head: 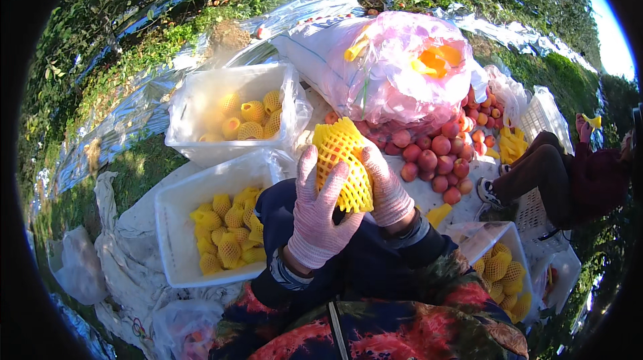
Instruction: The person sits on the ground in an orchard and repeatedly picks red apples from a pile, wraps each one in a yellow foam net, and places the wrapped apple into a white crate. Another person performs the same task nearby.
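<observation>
Both my hands wear striped knit gloves and hold one yellow foam net sleeve (pixel 344 169) above my lap. Something reddish, apparently an apple, shows through its mesh. My left hand (pixel 321 209) supports it from the left and below, fingers spread along the net. On the other side, my right hand (pixel 387 189) grips its right edge. Beyond the hands lies a heap of loose red apples (pixel 427 160). To the left, a white plastic crate (pixel 171 239) contains several apples in yellow nets (pixel 230 249).
A second lined crate (pixel 181 109) with netted apples stands farther back. A pink plastic bag (pixel 397 83) with yellow sleeves rests against a white woven sack (pixel 316 53). At right, a seated person (pixel 547 179) holds something yellow, near another crate of netted apples (pixel 502 274). Yellow sleeves (pixel 512 146) lie beside the heap.
</observation>
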### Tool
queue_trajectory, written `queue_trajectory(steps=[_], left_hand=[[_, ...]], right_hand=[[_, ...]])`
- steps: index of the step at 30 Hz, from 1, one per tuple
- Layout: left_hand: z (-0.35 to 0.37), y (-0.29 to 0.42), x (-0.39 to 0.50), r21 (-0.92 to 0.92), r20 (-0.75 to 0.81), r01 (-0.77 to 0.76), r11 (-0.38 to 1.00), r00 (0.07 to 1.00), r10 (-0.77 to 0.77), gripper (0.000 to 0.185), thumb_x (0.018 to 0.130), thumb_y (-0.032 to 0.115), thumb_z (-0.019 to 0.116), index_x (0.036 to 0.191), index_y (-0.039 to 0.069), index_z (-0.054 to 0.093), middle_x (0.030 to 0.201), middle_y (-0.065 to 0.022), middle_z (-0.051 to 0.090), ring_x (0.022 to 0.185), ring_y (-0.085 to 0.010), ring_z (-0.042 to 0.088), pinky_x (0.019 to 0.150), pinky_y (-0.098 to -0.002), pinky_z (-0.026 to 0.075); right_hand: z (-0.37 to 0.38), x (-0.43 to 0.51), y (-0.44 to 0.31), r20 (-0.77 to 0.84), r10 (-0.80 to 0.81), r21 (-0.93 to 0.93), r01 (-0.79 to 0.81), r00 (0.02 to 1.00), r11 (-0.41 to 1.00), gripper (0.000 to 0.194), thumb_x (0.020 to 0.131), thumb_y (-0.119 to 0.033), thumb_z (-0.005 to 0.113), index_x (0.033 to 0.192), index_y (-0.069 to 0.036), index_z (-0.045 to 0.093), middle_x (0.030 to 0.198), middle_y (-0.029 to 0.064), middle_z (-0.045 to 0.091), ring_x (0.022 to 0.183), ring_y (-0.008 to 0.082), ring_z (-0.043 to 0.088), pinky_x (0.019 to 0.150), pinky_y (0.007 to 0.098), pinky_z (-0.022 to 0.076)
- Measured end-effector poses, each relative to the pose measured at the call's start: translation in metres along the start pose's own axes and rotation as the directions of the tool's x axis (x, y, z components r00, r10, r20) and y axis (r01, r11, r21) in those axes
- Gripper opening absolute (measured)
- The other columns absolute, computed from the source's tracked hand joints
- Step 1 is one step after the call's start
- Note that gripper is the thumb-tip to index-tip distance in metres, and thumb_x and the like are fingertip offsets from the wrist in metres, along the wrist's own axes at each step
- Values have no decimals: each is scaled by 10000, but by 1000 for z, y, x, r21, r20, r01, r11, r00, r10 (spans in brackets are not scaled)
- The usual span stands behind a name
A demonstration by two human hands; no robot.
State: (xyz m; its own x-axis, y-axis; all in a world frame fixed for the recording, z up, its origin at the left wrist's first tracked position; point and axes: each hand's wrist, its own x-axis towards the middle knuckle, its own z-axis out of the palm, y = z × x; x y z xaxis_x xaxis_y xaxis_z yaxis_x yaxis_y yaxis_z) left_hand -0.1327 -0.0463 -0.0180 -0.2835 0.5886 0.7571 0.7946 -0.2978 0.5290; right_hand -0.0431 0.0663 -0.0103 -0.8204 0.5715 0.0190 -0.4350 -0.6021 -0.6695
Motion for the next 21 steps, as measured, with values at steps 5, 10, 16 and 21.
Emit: queue_trajectory(steps=[5, 10, 16, 21], left_hand=[[-11, -14, -9, -836, 364, 525, 161, 748, -555, 899, 875, 341, 731, 1539, 14, 219, 1567, -213, 242, 1435, -340, 295, 1174, -453, 251], [-11, -123, 21, -812, 567, 516, -274, 584, -580, 623, 903, 321, 699, 1408, 61, 441, 1240, -117, 616, 1129, -275, 626, 967, -443, 530], [-59, -364, 18, -800, 309, 597, -66, 314, -898, 528, 870, 438, 701, 1284, 147, 550, 1260, -91, 610, 1142, -315, 583, 826, -509, 561], [-125, -557, -14, -763, 13, 641, -81, -111, -994, 542, 858, 416, 709, 1285, 113, 566, 1276, -58, 594, 1132, -304, 572, 810, -412, 610]], right_hand=[[-14, 19, 3, -148, -108, -257, 67, 983, 964, 662, 938, -309, 634, 1441, 14, 349, 1348, 156, 527, 1238, 231, 533, 1057, 365, 434], [-19, 60, 19, 168, -95, -506, 169, 981, 846, 647, 982, -175, 599, 1502, 21, 267, 1351, 147, 509, 1218, 197, 505, 1074, 323, 358], [-161, 50, 2, -403, -171, -687, -174, 899, 705, 368, 958, -141, 560, 1308, -26, 549, 1173, 73, 625, 947, 156, 634, 814, 286, 520], [-286, -119, 44, -882, -70, -443, -771, 466, 457, 371, 886, -204, 609, 1183, 17, 629, 1030, 139, 708, 865, 201, 681, 794, 317, 540]])
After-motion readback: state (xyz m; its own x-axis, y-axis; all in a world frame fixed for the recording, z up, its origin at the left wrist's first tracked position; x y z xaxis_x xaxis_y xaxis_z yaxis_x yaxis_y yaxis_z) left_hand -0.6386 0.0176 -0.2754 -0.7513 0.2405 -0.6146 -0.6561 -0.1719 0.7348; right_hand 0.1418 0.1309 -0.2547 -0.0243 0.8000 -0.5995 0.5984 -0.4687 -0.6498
